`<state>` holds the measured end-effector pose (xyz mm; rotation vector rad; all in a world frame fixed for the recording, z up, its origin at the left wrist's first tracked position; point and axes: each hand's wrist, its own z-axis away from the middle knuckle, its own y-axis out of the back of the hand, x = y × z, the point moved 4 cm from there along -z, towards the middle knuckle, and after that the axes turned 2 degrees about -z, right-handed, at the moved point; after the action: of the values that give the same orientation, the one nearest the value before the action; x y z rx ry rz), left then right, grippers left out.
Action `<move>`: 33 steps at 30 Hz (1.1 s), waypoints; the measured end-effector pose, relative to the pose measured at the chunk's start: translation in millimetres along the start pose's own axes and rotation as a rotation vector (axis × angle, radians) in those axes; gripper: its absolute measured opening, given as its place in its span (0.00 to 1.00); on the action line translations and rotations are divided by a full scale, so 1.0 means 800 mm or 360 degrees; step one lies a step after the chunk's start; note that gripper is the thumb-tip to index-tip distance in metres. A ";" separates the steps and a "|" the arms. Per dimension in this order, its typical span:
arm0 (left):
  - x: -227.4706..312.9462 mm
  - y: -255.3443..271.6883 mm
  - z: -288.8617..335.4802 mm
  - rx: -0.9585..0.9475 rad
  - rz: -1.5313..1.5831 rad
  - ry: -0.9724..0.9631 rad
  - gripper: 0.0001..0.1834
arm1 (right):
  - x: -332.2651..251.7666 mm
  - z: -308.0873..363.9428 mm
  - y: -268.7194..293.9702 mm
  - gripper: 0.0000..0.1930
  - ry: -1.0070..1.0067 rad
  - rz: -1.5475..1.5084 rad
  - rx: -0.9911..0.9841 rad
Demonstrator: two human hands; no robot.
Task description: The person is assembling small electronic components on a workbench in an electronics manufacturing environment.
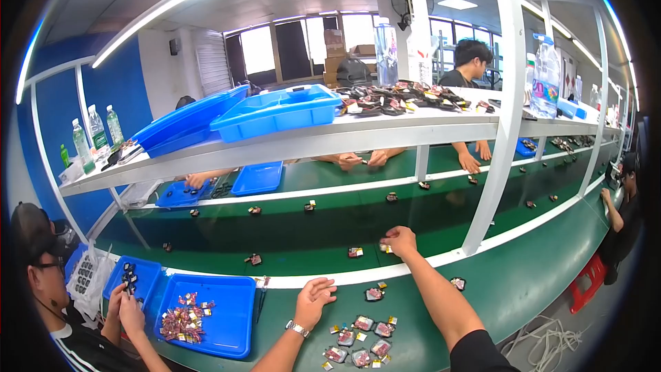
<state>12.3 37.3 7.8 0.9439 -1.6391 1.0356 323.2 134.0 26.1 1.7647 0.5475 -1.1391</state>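
I have the right hand (401,240) out over the green belt (323,234), its fingertips at a small part (386,249) lying just past the counter's white far rail; I cannot tell whether they are closed on it. The left hand (315,300) hangs over the counter (551,269), fingers loosely curled and apart from the thumb, nothing visible in them. Left of it, by the counter's far edge, I see a large blue tray (231,303) with a heap of reddish parts (186,320), too tangled to count. Just beside that, a smaller blue tray (151,274) carries dark pieces (129,275), and a co-worker's hands (125,310) are at it. Near the counter's near edge I count six labelled parts (361,358) grouped together, one more toward the far edge and another well to the right. Three belt parts (354,252) lie along the belt's near side, left of the right hand. Across the belt I count three blue trays (265,176).
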 end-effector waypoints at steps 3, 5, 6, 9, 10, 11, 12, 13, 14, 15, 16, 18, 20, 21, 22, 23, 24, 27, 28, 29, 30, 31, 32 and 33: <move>-0.003 0.002 0.005 0.0024 -0.0017 0.0063 0.18 | -0.007 0.016 -0.004 0.12 0.0228 0.0581 -0.0029; -0.001 0.014 0.001 0.0005 -0.0054 0.0111 0.16 | -0.065 0.053 -0.029 0.20 0.0845 0.0930 0.0402; -0.002 0.013 0.001 0.0022 -0.0049 0.0124 0.16 | -0.078 0.065 -0.047 0.23 0.0729 0.0867 0.0272; 0.004 0.012 0.005 -0.0002 -0.0056 0.0114 0.16 | -0.084 0.087 -0.095 0.30 0.0442 0.0807 0.0075; 0.002 0.011 0.002 -0.0013 -0.0065 0.0108 0.16 | -0.075 0.080 -0.102 0.27 0.0442 0.0878 0.0048; -0.003 0.010 0.001 -0.0006 -0.0026 0.0135 0.16 | -0.064 0.074 -0.102 0.27 0.0439 0.0869 0.0061; -0.004 0.012 0.002 0.0017 0.0014 0.0165 0.15 | -0.061 0.073 -0.100 0.26 0.0511 0.0746 0.0023; -0.003 0.012 0.001 0.0021 0.0008 0.0162 0.15 | -0.058 0.072 -0.096 0.24 0.0581 0.0624 -0.0014; -0.005 0.013 0.000 0.0023 -0.0018 0.0206 0.15 | -0.053 0.077 -0.091 0.23 0.0690 0.0468 -0.0039; -0.005 0.018 0.001 0.0050 -0.0039 0.0249 0.16 | -0.060 0.089 -0.084 0.23 0.0705 0.0465 -0.0062; -0.001 0.018 0.000 0.0065 -0.0035 0.0250 0.16 | -0.072 0.107 -0.075 0.24 0.0757 0.0256 -0.0307; 0.007 0.008 0.001 0.0015 0.0036 0.0443 0.20 | -0.096 0.153 -0.047 0.24 0.0891 -0.0028 -0.0674; 0.009 0.012 0.010 -0.0183 0.0202 0.0583 0.24 | -0.122 0.203 -0.037 0.23 0.1025 -0.0110 -0.0965; 0.012 0.008 0.011 -0.0316 0.0329 0.0685 0.23 | -0.118 0.218 -0.036 0.22 0.1117 -0.0013 -0.0980; 0.010 0.006 0.013 -0.0420 0.0354 0.0708 0.22 | -0.124 0.233 -0.030 0.22 0.1149 -0.0062 -0.1013; 0.007 0.010 0.014 -0.0414 0.0355 0.0723 0.22 | -0.129 0.245 -0.027 0.21 0.1182 -0.0113 -0.1045; 0.006 0.009 0.013 -0.0526 0.0315 0.0727 0.22 | -0.127 0.249 -0.027 0.19 0.1296 -0.0048 -0.0999; 0.006 0.002 0.013 -0.0642 0.0306 0.0737 0.20 | -0.130 0.258 -0.018 0.17 0.1613 0.0092 -0.0677; 0.010 -0.002 0.015 -0.0525 0.0380 0.0673 0.19 | -0.137 0.264 -0.013 0.13 0.1632 0.0136 -0.0561; 0.013 -0.003 0.015 -0.0408 0.0451 0.0605 0.19 | -0.135 0.266 -0.018 0.13 0.1626 0.0127 -0.0560; 0.016 -0.007 0.016 -0.0434 0.0484 0.0633 0.20 | -0.129 0.266 -0.018 0.12 0.1550 0.0114 -0.0476; 0.018 -0.014 0.016 -0.0448 0.0480 0.0638 0.20 | -0.122 0.265 -0.018 0.11 0.1474 0.0102 -0.0391; 0.020 -0.022 0.018 -0.0411 0.0511 0.0621 0.20 | -0.117 0.264 -0.019 0.10 0.1467 0.0076 -0.0312; 0.025 -0.025 0.021 -0.0360 0.0541 0.0601 0.21 | -0.119 0.265 -0.020 0.10 0.1465 0.0071 -0.0309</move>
<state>20.5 12.8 27.5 0.3001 -1.5799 1.1429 169.5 -34.1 73.7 2.0492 1.0998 -0.1619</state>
